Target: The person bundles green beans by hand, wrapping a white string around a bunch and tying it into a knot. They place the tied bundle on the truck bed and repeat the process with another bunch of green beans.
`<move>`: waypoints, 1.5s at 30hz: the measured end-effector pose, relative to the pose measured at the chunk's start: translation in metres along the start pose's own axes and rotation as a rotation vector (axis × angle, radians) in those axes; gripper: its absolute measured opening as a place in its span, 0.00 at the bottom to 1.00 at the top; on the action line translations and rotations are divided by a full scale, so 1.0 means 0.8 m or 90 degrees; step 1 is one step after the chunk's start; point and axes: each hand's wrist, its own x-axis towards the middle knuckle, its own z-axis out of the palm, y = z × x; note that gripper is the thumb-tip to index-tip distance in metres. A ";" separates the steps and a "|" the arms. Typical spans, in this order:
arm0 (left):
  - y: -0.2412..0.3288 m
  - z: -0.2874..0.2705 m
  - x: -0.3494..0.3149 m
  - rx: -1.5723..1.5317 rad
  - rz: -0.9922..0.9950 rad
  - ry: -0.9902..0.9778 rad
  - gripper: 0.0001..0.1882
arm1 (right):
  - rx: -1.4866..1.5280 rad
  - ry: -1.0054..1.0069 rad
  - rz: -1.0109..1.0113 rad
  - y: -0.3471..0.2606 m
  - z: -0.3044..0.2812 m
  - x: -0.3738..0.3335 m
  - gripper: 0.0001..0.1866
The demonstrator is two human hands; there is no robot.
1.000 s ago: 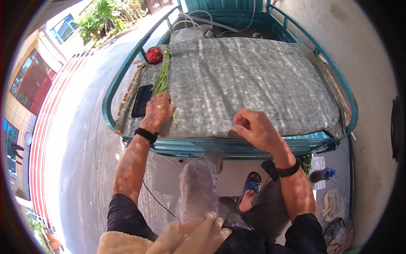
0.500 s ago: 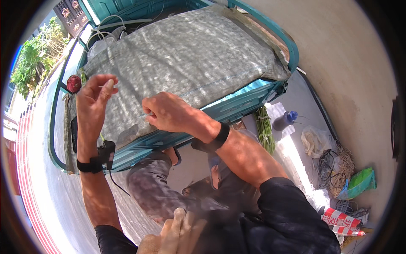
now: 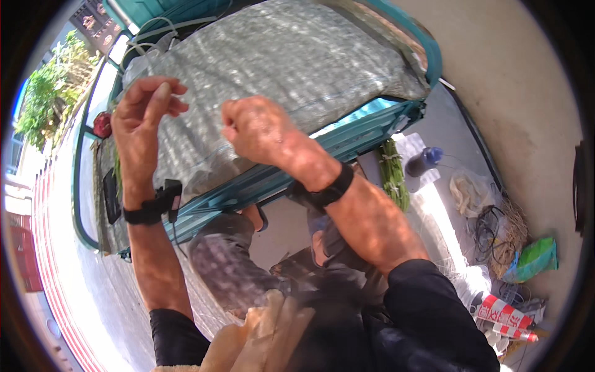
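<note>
My left hand (image 3: 144,118) is raised over the left part of the grey woven cover (image 3: 297,56) on a teal cart bed. Its fingers are loosely bent and apart from the thumb, with nothing visible between them. To its right, my right hand (image 3: 257,129) hovers above the cover with the fingers curled in. Whatever those fingers may hold is hidden. A dark red roundish bundle (image 3: 102,124) sits at the cart's left rail, beside my left hand. Some green stalks (image 3: 117,166) show partly behind my left wrist. Both wrists wear black straps.
The teal rail (image 3: 436,59) curves around the cart bed. On the right lie a tied bundle of green stalks (image 3: 392,173) and a blue-capped bottle (image 3: 424,161). Farther right are coiled black cord (image 3: 489,224), a green bag (image 3: 537,257) and a red-and-white wrapper (image 3: 503,313) by the wall.
Both hands have moved up in the picture, away from me. The right hand has also shifted slightly right, and the left hand's fingers look more spread.
</note>
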 end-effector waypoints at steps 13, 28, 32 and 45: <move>0.005 -0.017 0.041 -0.039 0.219 0.257 0.11 | -0.030 -0.140 0.183 0.000 -0.033 0.004 0.07; -0.046 0.067 -0.069 -0.117 -0.057 0.259 0.12 | 0.036 0.144 0.030 0.012 -0.077 0.038 0.06; -0.036 0.074 -0.068 -0.058 -0.014 0.207 0.11 | 0.204 0.229 0.137 0.034 -0.167 0.023 0.11; -0.029 0.092 -0.067 -0.045 0.003 0.160 0.07 | 0.207 0.326 0.652 0.174 -0.280 -0.232 0.12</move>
